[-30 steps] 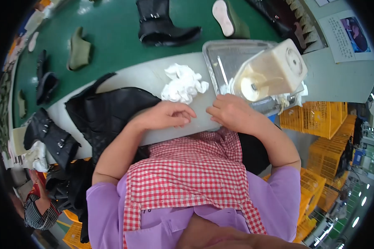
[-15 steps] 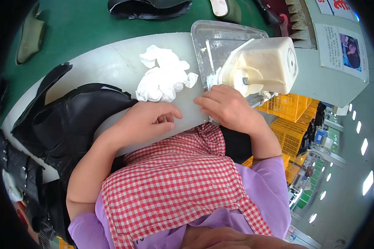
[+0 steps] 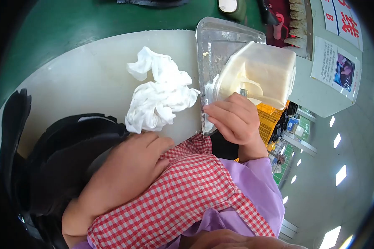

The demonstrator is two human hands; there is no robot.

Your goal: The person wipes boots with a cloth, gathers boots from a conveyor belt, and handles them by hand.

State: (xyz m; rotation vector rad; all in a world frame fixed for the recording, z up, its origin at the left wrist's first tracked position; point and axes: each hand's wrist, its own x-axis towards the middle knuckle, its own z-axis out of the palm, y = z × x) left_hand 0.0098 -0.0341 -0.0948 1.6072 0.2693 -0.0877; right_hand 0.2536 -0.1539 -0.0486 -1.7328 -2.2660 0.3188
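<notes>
My left hand [image 3: 139, 159] is over the near edge of the table, fingers extended and thumb apart, holding nothing. It lies beside a black boot upper [image 3: 75, 153] and just below a crumpled white cloth [image 3: 162, 91]. My right hand [image 3: 237, 118] has its fingers curled together at the near left rim of a clear plastic tray [image 3: 212, 45]; what they hold, if anything, is too hidden to name. Behind that hand, a cream-coloured container [image 3: 266, 70] lies tilted on its side in the tray, its open mouth facing left.
The pale tabletop [image 3: 83, 74] borders a green surface [image 3: 83, 20]. A green boot [image 3: 237, 12] with a pale sole stands at the top. Metal teeth [image 3: 298, 25] and a printed notice [image 3: 336, 68] are at the right, with yellow crates [image 3: 268, 122] below.
The view has moved closer to the table and turned. My left hand has shifted down and left, its fingers flatter. My right hand has curled more at the tray rim.
</notes>
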